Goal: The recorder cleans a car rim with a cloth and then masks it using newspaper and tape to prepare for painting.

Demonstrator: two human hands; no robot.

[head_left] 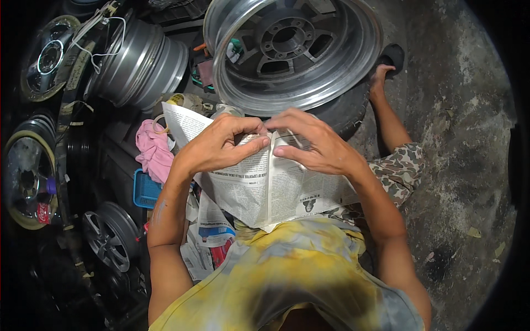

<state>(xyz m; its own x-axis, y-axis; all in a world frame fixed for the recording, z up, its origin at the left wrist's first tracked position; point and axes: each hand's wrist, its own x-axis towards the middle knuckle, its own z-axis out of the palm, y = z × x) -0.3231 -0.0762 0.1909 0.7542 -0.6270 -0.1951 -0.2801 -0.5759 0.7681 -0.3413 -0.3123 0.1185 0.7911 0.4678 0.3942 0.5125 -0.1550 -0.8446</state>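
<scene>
In the head view, the large printed newspaper sheet (237, 190) lies across the person's lap, just above the yellow-and-grey tie-dyed shirt (287, 248), with both hands at its upper part. The left hand (221, 142) is mostly closed, thumb near a curled forefinger, and seems to pinch the paper beside the central ridge. The right hand (319, 148) is loosely bent, its thumb on the sheet and its fingers blurred; how firmly it grips cannot be told.

The handling looks partway along: a ridge already runs down the middle, yet both halves lie spread and are not pressed flat together. Whether the ridge is a fold or a join is unclear, so how much is left cannot be judged closely.

The newsprint is thin, matt and lightly crumpled, with a pointed corner rising at the upper left. Beyond it tilts a big round silver metal wheel (303, 38) — smooth, glossy lip, deep barrel, darker slotted face — against a black rubber tyre (353, 122). To the left are a soft, bunched pink cloth (152, 146) and a blue plastic basket (136, 190); to the right spreads rough, stained grey concrete floor (458, 182).
</scene>
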